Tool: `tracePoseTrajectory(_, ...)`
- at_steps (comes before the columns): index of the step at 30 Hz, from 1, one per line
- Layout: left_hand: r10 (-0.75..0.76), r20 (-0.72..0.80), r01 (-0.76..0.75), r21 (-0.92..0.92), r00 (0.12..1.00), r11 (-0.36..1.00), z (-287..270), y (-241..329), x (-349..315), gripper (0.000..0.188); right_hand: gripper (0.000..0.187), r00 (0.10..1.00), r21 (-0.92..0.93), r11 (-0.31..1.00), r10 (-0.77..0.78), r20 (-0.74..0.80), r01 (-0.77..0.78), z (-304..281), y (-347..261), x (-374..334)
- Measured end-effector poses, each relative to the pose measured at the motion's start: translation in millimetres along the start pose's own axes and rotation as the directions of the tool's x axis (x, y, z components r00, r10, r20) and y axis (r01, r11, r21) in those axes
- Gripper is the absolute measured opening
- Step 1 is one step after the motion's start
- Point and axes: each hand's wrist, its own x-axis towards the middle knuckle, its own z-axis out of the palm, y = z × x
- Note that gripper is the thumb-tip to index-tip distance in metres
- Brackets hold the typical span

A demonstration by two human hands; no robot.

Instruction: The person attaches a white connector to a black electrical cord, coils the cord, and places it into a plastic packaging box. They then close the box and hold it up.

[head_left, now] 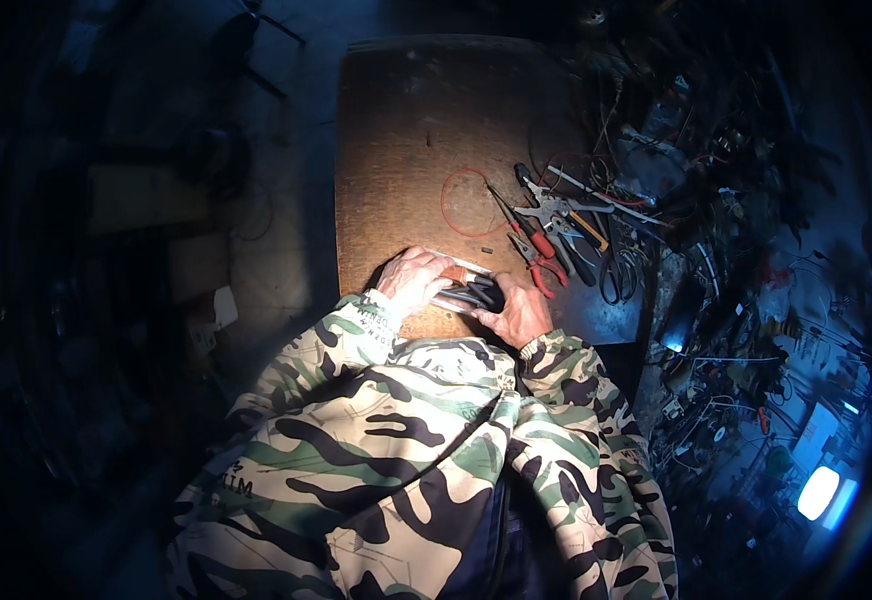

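Between my hands, near the table's front edge, is a flat, light-edged casing (452,305) with dark parts and an orange-brown patch inside. I cannot make out its exact kind. My left hand (416,277) grips its left end, fingers curled over the top. Around the right end, my right hand (518,312) is closed with its thumb along the near side. Both hands hide much of the casing. Just beyond it lies a small dark piece (487,250). Red-handled pliers (548,272) rest close to my right hand.
Farther right on the wooden table (406,120) lie wire strippers (559,208), a red-handled screwdriver (540,243) and scissors (616,280). A thin red wire (444,205) loops beyond my hands. Tangled cables and clutter (726,330) crowd the right side, with a bright lamp (818,493).
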Motion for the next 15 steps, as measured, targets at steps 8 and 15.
tracePoseTrajectory(8, -0.014, 0.085, 0.011, 0.045, 0.996, 0.999, -10.3, 4.2, 11.1, 0.027, 0.061, 0.974, -0.189, 0.975, 0.073, -0.215, -0.115, 16.6, 25.8, -39.2)
tracePoseTrajectory(15, -0.076, 0.071, 0.074, 0.029, 0.995, 0.997, -8.6, 0.2, 12.6, 0.026, 0.042, 0.949, -0.170, 0.984, -0.010, -0.316, -0.046, 18.5, 21.5, -46.3)
